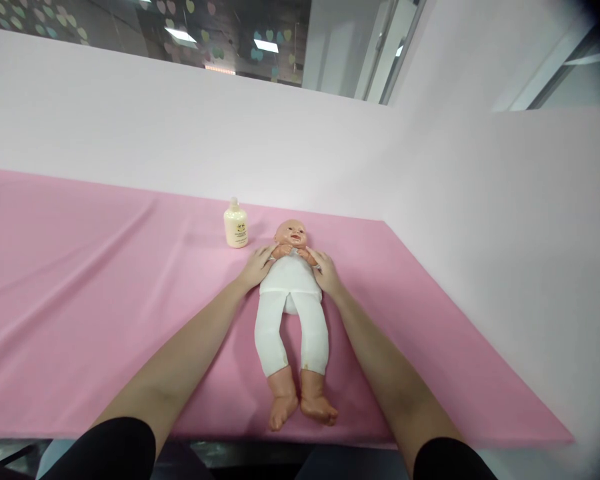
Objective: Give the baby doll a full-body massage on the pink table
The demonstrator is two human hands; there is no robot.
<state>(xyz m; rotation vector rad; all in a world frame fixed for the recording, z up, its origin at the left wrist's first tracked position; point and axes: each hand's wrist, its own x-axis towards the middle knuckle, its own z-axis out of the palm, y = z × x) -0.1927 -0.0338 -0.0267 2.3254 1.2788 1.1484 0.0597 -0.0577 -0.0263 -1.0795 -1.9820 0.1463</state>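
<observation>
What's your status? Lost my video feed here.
Left hand and right hand flat against doll at its shoulders. Doll on its back on pink cloth. Bottle stands clear, beside its head.

Only a bottle stands left of the doll.

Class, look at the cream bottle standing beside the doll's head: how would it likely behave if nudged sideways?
The bottle stands upright on a pink cloth, so it would probably drag and tip rather than slide. Its squat, wide body suggests it resists tipping somewhat. Once down, its rounded sides would likely let it roll, perhaps towards the doll.
</observation>
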